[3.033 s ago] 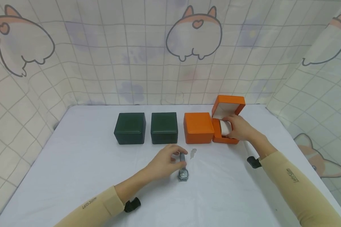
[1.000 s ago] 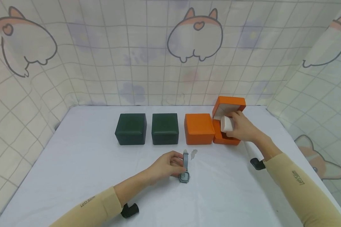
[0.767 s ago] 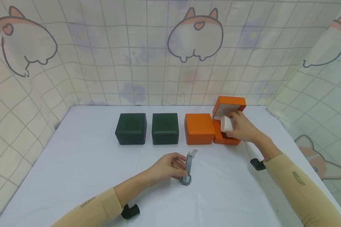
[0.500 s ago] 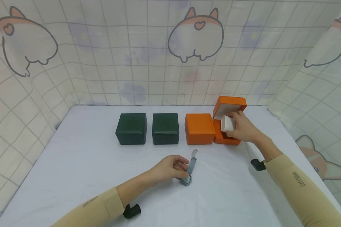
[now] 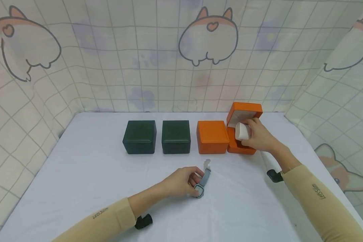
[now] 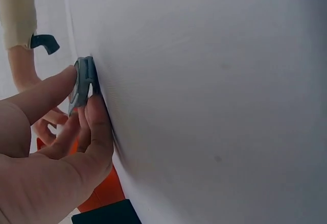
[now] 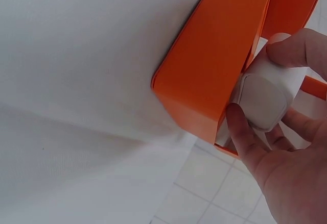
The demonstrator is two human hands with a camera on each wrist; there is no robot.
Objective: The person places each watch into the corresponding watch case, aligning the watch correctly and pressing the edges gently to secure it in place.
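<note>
My left hand pinches a wristwatch by its case, just above the white cloth. In the left wrist view the thumb lies on the face of the watch and fingertips are behind it. The grey-blue strap slants away to the upper right. At the right, my right hand grips a white watch cushion tilted over an open orange watch box. In the right wrist view, thumb and fingers span the cushion, and its rounded end shows beside the orange wall.
A closed orange box stands against the open one's left side. Two closed dark green boxes complete the row along the back. White cloth covers the table; a patterned curtain hangs behind.
My right hand has raised and tilted the cushion from its seat in the box. My left hand has taken hold of the watch, and its strap has swung to the right.
</note>
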